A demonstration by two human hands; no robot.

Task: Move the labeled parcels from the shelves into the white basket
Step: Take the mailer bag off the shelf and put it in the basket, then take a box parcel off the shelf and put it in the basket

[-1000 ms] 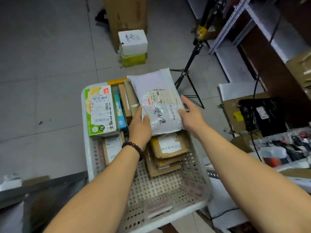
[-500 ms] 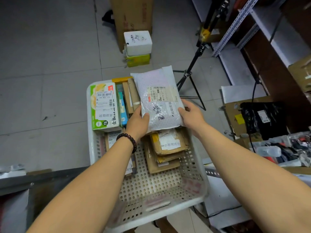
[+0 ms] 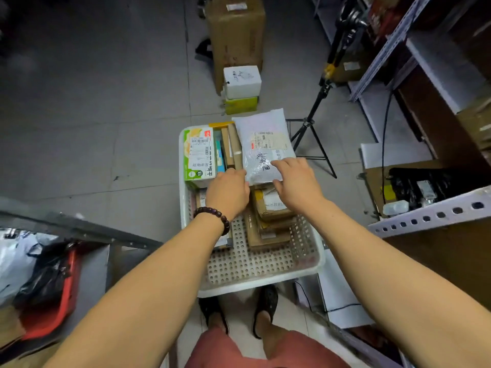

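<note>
White perforated plastic basket [image 3: 261, 284], frame centre. Grey-white labeled plastic mailer [image 3: 263, 134] lies at its far right end. Right hand [image 3: 299, 181] rests on it, fingers relaxed; left hand [image 3: 228, 191] at its edge, grip indeterminate. Judged: placement step; next, let go and fetch another.

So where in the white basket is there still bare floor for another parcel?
The near end of the white basket: bare perforated floor between its near wall and the brown cardboard stack. The far end is crowded: green box, upright boxes and the white mailer.
</note>
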